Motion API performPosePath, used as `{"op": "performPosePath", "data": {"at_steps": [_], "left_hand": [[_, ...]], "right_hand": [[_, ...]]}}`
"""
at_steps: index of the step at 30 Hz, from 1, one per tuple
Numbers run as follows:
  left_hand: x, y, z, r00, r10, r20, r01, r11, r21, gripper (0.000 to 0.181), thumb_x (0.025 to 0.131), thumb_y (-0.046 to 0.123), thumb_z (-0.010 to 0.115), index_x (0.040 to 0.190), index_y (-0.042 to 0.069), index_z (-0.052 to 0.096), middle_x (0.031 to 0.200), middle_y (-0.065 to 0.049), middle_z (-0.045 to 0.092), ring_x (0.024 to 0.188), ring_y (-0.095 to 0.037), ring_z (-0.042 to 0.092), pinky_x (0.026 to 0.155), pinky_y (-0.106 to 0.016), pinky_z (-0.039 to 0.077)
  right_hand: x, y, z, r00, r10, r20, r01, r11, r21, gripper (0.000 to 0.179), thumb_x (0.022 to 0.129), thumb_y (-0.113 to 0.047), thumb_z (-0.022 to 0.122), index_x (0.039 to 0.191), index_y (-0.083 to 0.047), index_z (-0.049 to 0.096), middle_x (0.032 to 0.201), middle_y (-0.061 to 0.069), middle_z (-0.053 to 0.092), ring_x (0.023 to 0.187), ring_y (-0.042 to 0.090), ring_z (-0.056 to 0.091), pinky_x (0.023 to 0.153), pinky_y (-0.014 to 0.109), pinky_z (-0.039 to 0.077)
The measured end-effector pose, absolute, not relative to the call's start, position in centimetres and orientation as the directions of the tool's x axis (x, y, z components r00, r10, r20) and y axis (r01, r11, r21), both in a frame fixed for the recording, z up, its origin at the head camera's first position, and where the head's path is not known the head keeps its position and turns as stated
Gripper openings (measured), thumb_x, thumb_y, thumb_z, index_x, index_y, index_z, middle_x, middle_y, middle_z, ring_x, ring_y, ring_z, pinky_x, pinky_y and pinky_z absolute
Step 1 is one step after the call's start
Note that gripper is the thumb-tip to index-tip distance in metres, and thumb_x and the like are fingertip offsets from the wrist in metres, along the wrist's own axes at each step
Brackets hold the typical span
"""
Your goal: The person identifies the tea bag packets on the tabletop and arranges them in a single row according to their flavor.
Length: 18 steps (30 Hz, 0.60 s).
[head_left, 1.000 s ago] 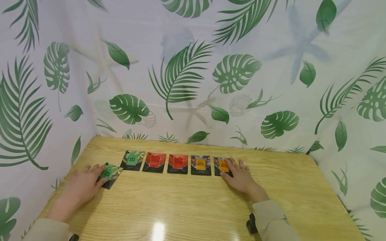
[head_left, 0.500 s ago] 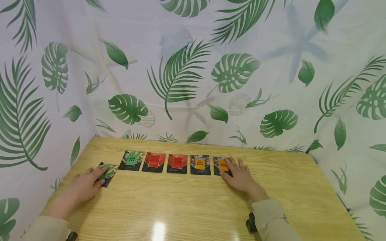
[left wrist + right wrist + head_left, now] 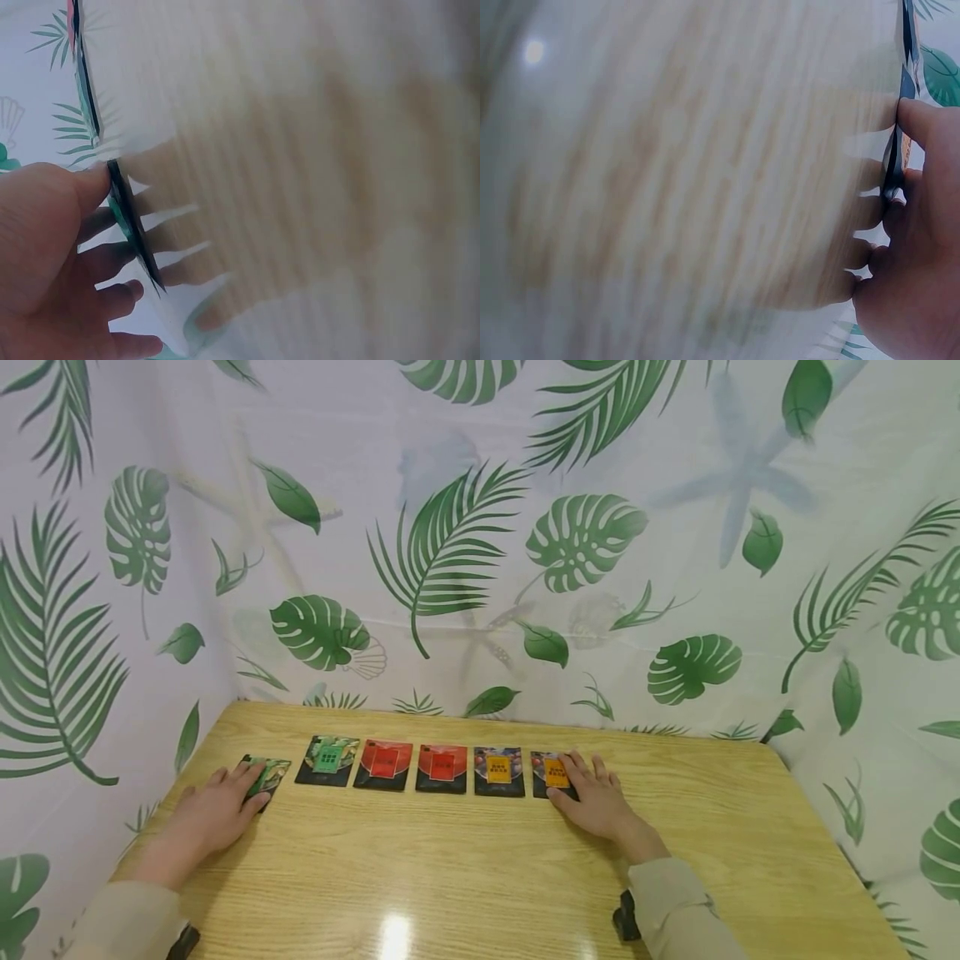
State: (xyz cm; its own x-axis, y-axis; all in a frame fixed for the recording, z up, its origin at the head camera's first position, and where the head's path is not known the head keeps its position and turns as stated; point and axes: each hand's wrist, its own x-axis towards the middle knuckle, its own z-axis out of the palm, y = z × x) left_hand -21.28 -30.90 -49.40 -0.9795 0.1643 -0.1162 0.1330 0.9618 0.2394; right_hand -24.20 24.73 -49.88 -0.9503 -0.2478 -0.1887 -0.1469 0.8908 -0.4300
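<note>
My left hand (image 3: 216, 812) lies on a green-and-black packet (image 3: 277, 772) at the table's left side, covering part of it. In the left wrist view, the thumb touches this packet's edge (image 3: 133, 225), with the fingers spread over its face. On the right, my right hand (image 3: 600, 800) rests on an orange-labelled black packet (image 3: 553, 774), which is partly hidden by its fingers. Between the hands lie a second green packet (image 3: 327, 760), two red packets, one left (image 3: 383, 764) and one right (image 3: 442, 767), and another orange-labelled packet (image 3: 498, 770).
All the packets lie flat in a row near the back of the wood-grain table (image 3: 450, 868). A leaf-patterned white cloth (image 3: 465, 543) stands behind the table and along its sides. Dark devices are worn at both wrists.
My left hand has slid its green packet left and toward the back, leaving a wider gap beside the second green packet. The right hand and the other packets stay in place.
</note>
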Motion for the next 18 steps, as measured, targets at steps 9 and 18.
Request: {"op": "performPosePath", "data": {"at_steps": [9,18], "left_hand": [[-23.2,-30.3,-49.5,-0.979,0.138,-0.151,0.102,0.969,0.226,0.067,0.113,0.037,0.046,0.162,-0.005,0.031,0.164,-0.037,0.028,0.147,-0.065,0.028,0.108,-0.088,0.026],[-24.7,-29.2,-49.2,-0.974,0.131,-0.186,0.085,0.968,0.238,0.069,0.113,0.039,0.043,0.164,-0.005,0.027,0.166,-0.038,0.021,0.149,-0.065,0.024,0.109,-0.087,0.026]], "right_hand": [[-24.2,24.8,-49.9,-0.952,-0.245,-0.185,-0.144,0.889,-0.435,0.076,0.111,-0.044,0.049,0.168,-0.003,0.021,0.175,0.026,0.012,0.159,0.057,-0.002,0.124,0.077,0.002],[-24.2,24.8,-50.0,-0.952,-0.241,-0.186,-0.140,0.890,-0.435,0.076,0.111,-0.044,0.050,0.168,-0.003,0.021,0.175,0.026,0.013,0.159,0.057,-0.002,0.125,0.077,0.002]]}}
